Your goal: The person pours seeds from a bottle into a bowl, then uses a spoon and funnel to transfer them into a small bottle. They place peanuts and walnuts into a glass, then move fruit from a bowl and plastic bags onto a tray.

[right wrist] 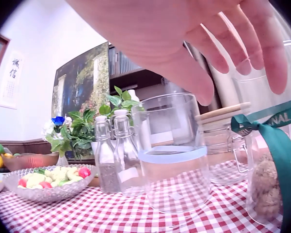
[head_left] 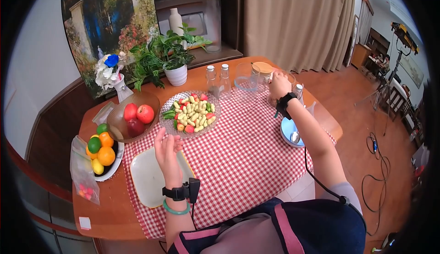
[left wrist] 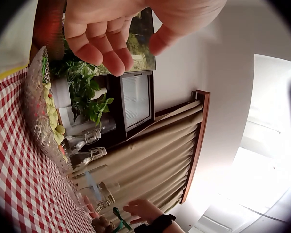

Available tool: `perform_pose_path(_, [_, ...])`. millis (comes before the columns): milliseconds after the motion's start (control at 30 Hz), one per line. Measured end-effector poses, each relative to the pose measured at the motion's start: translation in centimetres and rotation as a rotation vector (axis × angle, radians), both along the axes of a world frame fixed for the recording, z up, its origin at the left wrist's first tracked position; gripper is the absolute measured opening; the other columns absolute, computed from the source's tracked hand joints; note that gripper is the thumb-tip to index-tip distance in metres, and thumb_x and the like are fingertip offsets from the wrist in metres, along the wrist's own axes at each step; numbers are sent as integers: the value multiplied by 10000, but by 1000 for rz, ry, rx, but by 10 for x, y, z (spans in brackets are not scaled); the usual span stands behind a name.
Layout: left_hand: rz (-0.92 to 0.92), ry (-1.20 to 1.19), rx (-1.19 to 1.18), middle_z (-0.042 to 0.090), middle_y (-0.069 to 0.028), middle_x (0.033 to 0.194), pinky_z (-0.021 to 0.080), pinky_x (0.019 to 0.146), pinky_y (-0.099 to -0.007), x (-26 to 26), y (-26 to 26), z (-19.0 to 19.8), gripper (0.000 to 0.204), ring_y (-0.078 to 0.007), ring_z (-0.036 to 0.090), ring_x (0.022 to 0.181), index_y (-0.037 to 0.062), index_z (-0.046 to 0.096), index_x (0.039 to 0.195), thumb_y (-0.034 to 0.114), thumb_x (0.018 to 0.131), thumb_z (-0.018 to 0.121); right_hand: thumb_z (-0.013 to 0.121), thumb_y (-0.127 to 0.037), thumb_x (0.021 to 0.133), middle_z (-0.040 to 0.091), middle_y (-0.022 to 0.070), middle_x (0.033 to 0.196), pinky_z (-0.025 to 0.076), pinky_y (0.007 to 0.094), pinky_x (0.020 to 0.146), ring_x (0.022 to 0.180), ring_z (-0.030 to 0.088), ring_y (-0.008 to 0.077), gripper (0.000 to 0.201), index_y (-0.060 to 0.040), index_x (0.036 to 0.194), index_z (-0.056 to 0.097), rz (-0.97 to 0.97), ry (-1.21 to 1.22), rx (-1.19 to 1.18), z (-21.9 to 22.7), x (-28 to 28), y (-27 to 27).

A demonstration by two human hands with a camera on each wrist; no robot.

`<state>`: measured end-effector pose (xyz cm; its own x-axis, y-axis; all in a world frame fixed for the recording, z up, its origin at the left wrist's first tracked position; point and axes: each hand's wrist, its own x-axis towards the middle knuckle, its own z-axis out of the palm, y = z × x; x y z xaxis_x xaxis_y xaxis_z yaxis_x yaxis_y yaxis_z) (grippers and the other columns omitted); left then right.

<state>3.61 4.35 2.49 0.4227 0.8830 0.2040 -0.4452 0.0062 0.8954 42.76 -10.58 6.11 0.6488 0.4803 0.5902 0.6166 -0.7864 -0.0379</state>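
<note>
My right hand (head_left: 279, 86) is at the back right of the table, over a clear glass jar (right wrist: 262, 170) with a green ribbon (right wrist: 276, 133) and brown lumps inside. In the right wrist view its fingers hang loosely, overlapping the jar's upper part above the ribbon. Beside that jar stand a wide glass with a pale blue band (right wrist: 173, 155) and a jar with a wooden lid (right wrist: 227, 145). My left hand (head_left: 168, 157) hovers above a white tray (head_left: 143, 180), fingers relaxed and nothing in them. A glass bowl (head_left: 166, 113) heaped with peanuts and red fruit lies beyond it.
Two stoppered bottles (head_left: 224, 83) stand behind the checkered cloth (head_left: 238, 162). A blue dish (head_left: 288, 126) with a spoon (head_left: 295, 137) sits at the right edge. On the left are a brown bowl (head_left: 118, 132) of apples, a plate (head_left: 120, 155) of citrus and a plastic bag (head_left: 81, 171).
</note>
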Motion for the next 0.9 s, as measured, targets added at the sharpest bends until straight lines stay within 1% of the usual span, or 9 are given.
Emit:
perform_pose_path(67, [5,2,7,589,-56,947,437,742,-253,0,0,0,395,-113,555,830,39,446,1297,234,959,512,582,-106,776,648,225,954,549,401,734,893,649,349,230,24,965,600,-26,108,-21,2,6,-2])
perform_pose_path(100, [9,3,7,591,-56,946,438,743,-253,-1,1,0,392,-113,557,829,39,450,1293,233,958,513,597,-129,775,652,211,984,520,453,777,904,645,368,273,-8,1019,578,-76,210,14,0,17,2])
perform_pose_path(200, [24,11,1,596,-57,945,441,746,-251,-2,2,2,385,-114,562,826,40,461,1286,231,956,517,572,-99,787,667,204,969,540,412,756,900,661,334,211,-14,966,646,-119,264,-63,1,25,2])
perform_pose_path(333, [28,18,1,599,-57,944,441,750,-253,-2,4,2,382,-117,565,826,40,467,1283,229,955,518,621,-158,760,664,209,959,522,439,783,911,649,351,247,-27,970,629,-101,260,-83,1,33,0])
perform_pose_path(500, [8,28,10,598,-54,946,438,760,-257,-1,1,2,382,-118,563,827,42,468,1283,228,953,518,586,-138,767,668,221,885,530,439,751,847,658,364,224,1,934,641,-37,142,-46,8,23,-1])
perform_pose_path(633, [6,28,20,599,-54,942,435,765,-256,-2,1,3,377,-118,560,829,43,470,1278,224,951,518,573,-125,785,665,218,900,526,444,743,846,656,367,204,-8,942,628,-67,159,-150,37,3,-1])
perform_pose_path(733, [15,15,-6,636,-71,924,454,740,-244,-2,4,3,377,-107,575,800,26,454,1283,188,950,526,677,-80,633,674,199,862,543,423,729,843,669,341,239,-15,862,649,8,52,-79,57,-15,-6])
perform_pose_path(800, [21,7,8,640,-69,921,454,734,-240,-3,3,1,380,-106,580,793,27,456,1280,190,946,533,553,-79,765,665,196,847,531,445,703,823,659,360,149,-19,888,613,55,-47,-53,61,-12,-7])
perform_pose_path(900, [14,-4,26,644,-68,921,454,722,-235,-1,4,-2,381,-106,588,787,30,461,1275,193,941,543,549,-95,778,651,168,792,502,456,686,793,640,352,113,-26,854,595,180,-135,-43,88,-57,-12])
